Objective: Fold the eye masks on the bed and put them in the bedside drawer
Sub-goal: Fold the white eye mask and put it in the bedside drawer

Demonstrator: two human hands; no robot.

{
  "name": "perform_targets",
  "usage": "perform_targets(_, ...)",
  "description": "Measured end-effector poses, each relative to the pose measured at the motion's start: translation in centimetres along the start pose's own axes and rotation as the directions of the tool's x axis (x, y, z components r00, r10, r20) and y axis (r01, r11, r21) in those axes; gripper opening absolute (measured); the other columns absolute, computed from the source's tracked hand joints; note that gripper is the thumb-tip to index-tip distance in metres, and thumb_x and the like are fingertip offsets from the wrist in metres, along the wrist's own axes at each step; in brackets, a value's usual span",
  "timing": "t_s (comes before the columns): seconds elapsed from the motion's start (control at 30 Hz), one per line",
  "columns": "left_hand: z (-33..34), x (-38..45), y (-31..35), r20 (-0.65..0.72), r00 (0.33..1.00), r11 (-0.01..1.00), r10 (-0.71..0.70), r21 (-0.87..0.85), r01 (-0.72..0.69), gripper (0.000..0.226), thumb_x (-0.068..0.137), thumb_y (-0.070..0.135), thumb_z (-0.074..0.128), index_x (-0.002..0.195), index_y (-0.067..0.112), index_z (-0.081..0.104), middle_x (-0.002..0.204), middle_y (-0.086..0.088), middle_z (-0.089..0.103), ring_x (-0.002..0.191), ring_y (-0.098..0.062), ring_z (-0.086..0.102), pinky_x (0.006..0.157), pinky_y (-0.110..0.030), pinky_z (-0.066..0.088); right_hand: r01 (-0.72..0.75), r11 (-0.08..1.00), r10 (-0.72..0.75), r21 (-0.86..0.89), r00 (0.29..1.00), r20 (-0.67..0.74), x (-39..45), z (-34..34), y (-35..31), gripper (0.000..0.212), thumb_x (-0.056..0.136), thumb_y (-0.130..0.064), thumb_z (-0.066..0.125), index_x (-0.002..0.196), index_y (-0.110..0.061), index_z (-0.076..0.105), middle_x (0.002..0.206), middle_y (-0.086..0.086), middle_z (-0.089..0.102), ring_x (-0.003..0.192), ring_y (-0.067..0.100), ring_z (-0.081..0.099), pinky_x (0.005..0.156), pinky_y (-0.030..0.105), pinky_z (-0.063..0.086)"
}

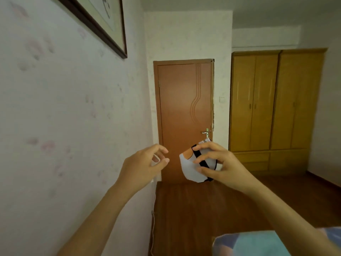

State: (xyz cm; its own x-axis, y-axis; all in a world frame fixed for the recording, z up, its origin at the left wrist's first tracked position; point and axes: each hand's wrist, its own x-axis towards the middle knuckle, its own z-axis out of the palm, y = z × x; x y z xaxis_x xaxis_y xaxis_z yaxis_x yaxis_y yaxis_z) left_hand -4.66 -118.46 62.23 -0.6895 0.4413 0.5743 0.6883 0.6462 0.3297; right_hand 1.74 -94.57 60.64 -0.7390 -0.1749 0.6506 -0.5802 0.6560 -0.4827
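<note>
A right hand (217, 163) grips an apparently folded eye mask (191, 169) for stowing; the left hand (145, 163), loosely curled, holds nothing.

The right hand (219, 163) holds a white eye mask (191, 167) in the air, fingers (203, 147) and thumb curled round it across its black strap (202, 159). The mask carries an orange patch near its top edge. The left hand (145, 163) is raised just beside it, apart from the mask, fingers loosely curled and holding nothing. Behind the hands stands a closed brown door (184, 108). A wooden wardrobe (276, 100) stands to the right. A framed picture (103, 21) hangs on the left wall. A blue bed corner (258, 244) shows at the lower right.
</note>
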Motion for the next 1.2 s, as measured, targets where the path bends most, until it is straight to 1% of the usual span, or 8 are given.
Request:
perform_targets(0.1, 1.7, 5.2, -3.7, -0.012, 1.000, 1.000, -0.025, 0.009, 0.025, 0.019, 0.092, 0.042, 0.055, 0.110, 0.038, 0.058, 0.098, 0.022, 0.062, 0.089, 0.001, 0.059, 0.062, -0.010, 0.034, 0.000, 0.999, 0.001, 0.032, 1.000, -0.026, 4.8, 0.6, 5.1, 0.015, 0.081, -0.017, 0.073, 0.093, -0.026, 0.073, 0.122, -0.023, 0.054, 0.125, 0.002, 0.046, 0.099, 0.038, 0.049)
perform_targets(0.23, 5.1, 12.3, -10.0, -0.010, 0.998, 0.998, -0.060, 0.035, 0.060, 0.018, 0.091, 0.044, 0.055, 0.108, 0.040, 0.058, 0.097, 0.023, 0.063, 0.089, 0.004, 0.058, 0.062, -0.010, 0.033, 0.030, 0.999, -0.029, 0.029, 0.999, -0.043, 11.6, 1.5, 12.5, 0.015, 0.082, -0.016, 0.072, 0.094, -0.024, 0.075, 0.124, -0.020, 0.055, 0.128, 0.002, 0.043, 0.099, 0.036, 0.049)
perform_targets(0.33, 8.2, 17.9, -14.3, 0.001, 0.998, 0.997, -0.059, 0.054, 0.059, 0.015, 0.091, 0.044, 0.055, 0.106, 0.042, 0.056, 0.097, 0.024, 0.063, 0.088, 0.006, 0.057, 0.060, -0.008, 0.032, 0.026, 1.000, -0.026, 0.001, 0.996, -0.082, 16.4, 2.1, 18.0, 0.015, 0.081, -0.015, 0.073, 0.093, -0.023, 0.075, 0.126, -0.018, 0.055, 0.129, 0.000, 0.042, 0.104, 0.032, 0.045)
perform_targets(0.47, 13.2, 26.1, -19.6, 0.018, 1.000, 0.999, -0.014, 0.044, 0.013, 0.016, 0.091, 0.044, 0.054, 0.106, 0.041, 0.057, 0.096, 0.024, 0.063, 0.088, 0.004, 0.058, 0.061, -0.009, 0.034, 0.017, 1.000, -0.020, -0.025, 0.991, -0.134, 22.9, 3.2, 25.0, 0.014, 0.081, -0.015, 0.073, 0.093, -0.021, 0.075, 0.125, -0.016, 0.056, 0.127, 0.002, 0.045, 0.094, 0.030, 0.051)
perform_targets(0.57, 16.9, 32.9, -23.2, 0.048, 0.999, 1.000, 0.003, 0.003, -0.003, 0.014, 0.091, 0.044, 0.054, 0.105, 0.042, 0.056, 0.094, 0.025, 0.062, 0.089, 0.004, 0.059, 0.062, -0.011, 0.036, -0.004, 0.999, -0.002, -0.048, 0.991, -0.134, 27.8, 3.3, 29.9, 0.014, 0.081, -0.016, 0.073, 0.095, -0.020, 0.075, 0.125, -0.015, 0.055, 0.126, 0.005, 0.045, 0.094, 0.033, 0.051)
perform_targets(0.7, 21.6, 41.7, -25.8, 0.063, 0.995, 0.996, 0.073, -0.046, -0.070, 0.015, 0.091, 0.045, 0.054, 0.105, 0.042, 0.057, 0.092, 0.025, 0.062, 0.086, 0.007, 0.058, 0.063, -0.012, 0.037, -0.049, 0.996, 0.037, -0.077, 0.988, -0.153, 32.5, 2.3, 36.3, 0.015, 0.081, -0.016, 0.072, 0.095, -0.020, 0.074, 0.126, -0.014, 0.054, 0.126, 0.000, 0.044, 0.097, 0.026, 0.048)
perform_targets(0.9, 30.6, 54.6, -27.9, 0.128, 0.977, 0.985, 0.170, -0.049, -0.165, 0.015, 0.090, 0.049, 0.052, 0.104, 0.046, 0.054, 0.093, 0.026, 0.062, 0.085, 0.010, 0.056, 0.064, -0.010, 0.037, -0.067, 0.993, 0.047, -0.096, 0.979, -0.197, 38.5, 0.0, 48.5, 0.016, 0.080, -0.012, 0.072, 0.094, -0.019, 0.074, 0.123, -0.017, 0.054, 0.126, 0.002, 0.045, 0.092, 0.019, 0.050)
perform_targets(1.2, 43.4, 71.7, -27.4, 0.127, 0.964, 0.972, 0.233, -0.066, -0.226, 0.018, 0.090, 0.049, 0.052, 0.106, 0.040, 0.057, 0.093, 0.025, 0.062, 0.088, 0.010, 0.056, 0.076, -0.024, 0.049, -0.098, 0.986, 0.067, -0.134, 0.974, -0.215, 46.3, -3.9, 67.4, 0.017, 0.080, -0.013, 0.072, 0.095, -0.019, 0.073, 0.124, -0.011, 0.054, 0.125, 0.005, 0.047, 0.100, 0.027, 0.047)
